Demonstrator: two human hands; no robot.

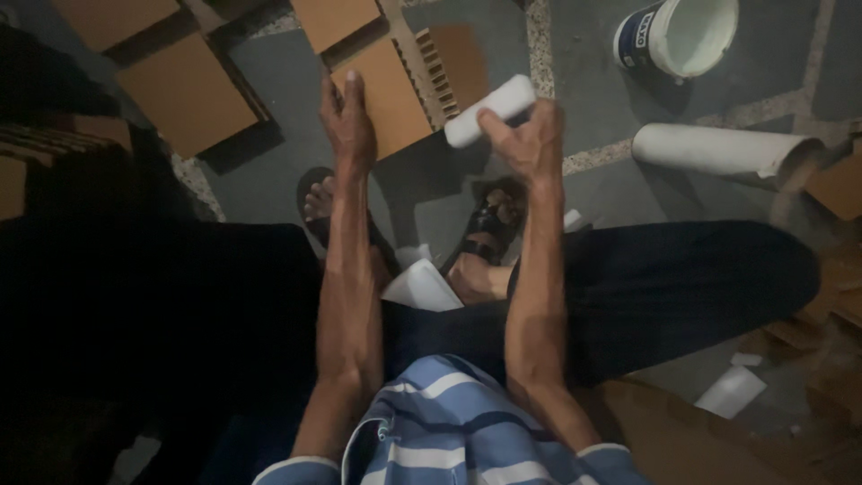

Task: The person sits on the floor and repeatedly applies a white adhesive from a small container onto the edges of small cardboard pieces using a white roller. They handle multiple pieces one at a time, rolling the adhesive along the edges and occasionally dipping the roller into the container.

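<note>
From the head cam I see the right hand (530, 144) closed around 1 short white roller-like cylinder (490, 110); its long axis runs diagonally, free end pointing up-right in frame, near end dipping down-left past the fingers, held above the grey floor (593, 99) w/ no contact below. The left hand (348, 121) is flat, fingers straight and together, pressing on the edge of 1 brown square board (391, 97) lying on the floor; nothing is clasped in it. I count 4 such brown boards in the upper left: the 1 under the hand, another brown board (187, 90) to its left, and 2 more cut by the top edge. Just beside the pressed board sits 1 comb-toothed cardboard strip (436, 65), teeth facing left, long axis roughly up-down. Upper right: 1 white bucket (682, 36), lying tilted w/ mouth to the right. Below it 1 white pipe (718, 153) lies near-horizontal, open end right. 2 sandalled feet show btwn the forearms, and 1 white sheet (422, 287) rests by the ankles. Dark trousers, blue striped shirt at bottom
</note>
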